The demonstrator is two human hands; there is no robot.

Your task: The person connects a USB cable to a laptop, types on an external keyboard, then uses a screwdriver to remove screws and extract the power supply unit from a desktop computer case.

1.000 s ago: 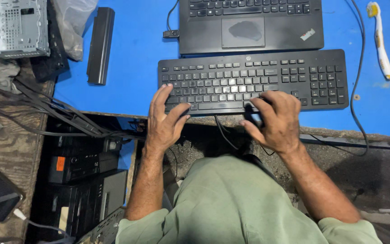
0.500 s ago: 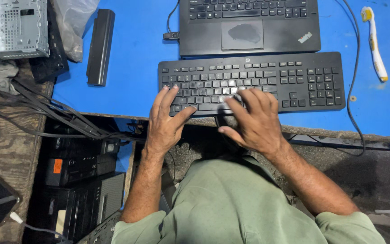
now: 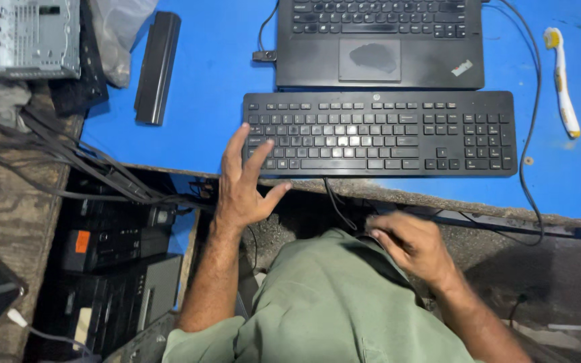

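A black full-size keyboard (image 3: 384, 134) lies on the blue tabletop (image 3: 203, 114) near its front edge, and its cable drops over that edge. My left hand (image 3: 243, 185) is open with fingers spread, fingertips at the keyboard's lower left corner. My right hand (image 3: 408, 242) is off the keyboard, below the table edge over my green-clad lap. It is blurred with motion and its fingers are curled. Whether it holds anything cannot be told. Behind the keyboard sits an open black laptop (image 3: 378, 40).
A white and yellow toothbrush (image 3: 563, 81) lies at the right, a long black battery pack (image 3: 158, 67) at the left. A grey metal chassis (image 3: 28, 37), a plastic bag (image 3: 119, 33) and loose cables (image 3: 68, 161) crowd the far left. Black devices (image 3: 115, 249) are stacked under the table.
My right hand has left the keyboard's keys and dropped back towards my lap. The left hand has lifted its fingers and spread them at the keyboard's left end.
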